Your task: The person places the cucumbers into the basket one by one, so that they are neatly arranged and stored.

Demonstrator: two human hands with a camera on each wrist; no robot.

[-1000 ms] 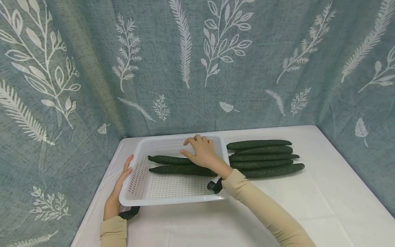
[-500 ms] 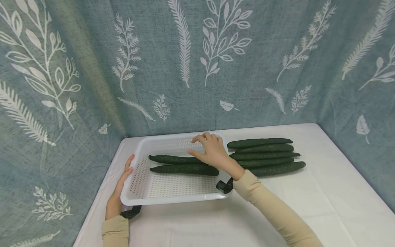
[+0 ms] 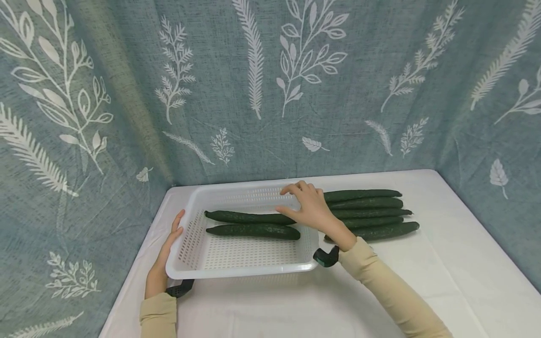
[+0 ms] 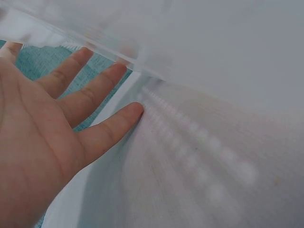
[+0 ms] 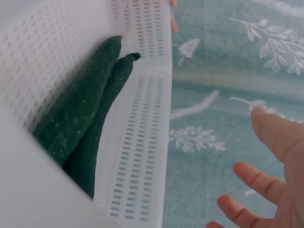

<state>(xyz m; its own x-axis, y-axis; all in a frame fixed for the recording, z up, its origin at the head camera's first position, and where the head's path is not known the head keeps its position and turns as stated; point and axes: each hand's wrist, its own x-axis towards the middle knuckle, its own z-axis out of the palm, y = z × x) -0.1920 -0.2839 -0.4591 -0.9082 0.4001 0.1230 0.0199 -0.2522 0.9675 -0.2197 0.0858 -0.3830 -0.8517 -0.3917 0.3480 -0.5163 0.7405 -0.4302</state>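
Behind right hand [image 3: 312, 206], 5 cucumbers [image 3: 369, 213], some left ends hidden

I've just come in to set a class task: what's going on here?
A person is handling a basket: the left hand, fingers straight, touches its left side, while the right hand, holding nothing, hovers by its right end. Two cucumbers lie inside; five more cucumbers lie side by side on the table to its right.
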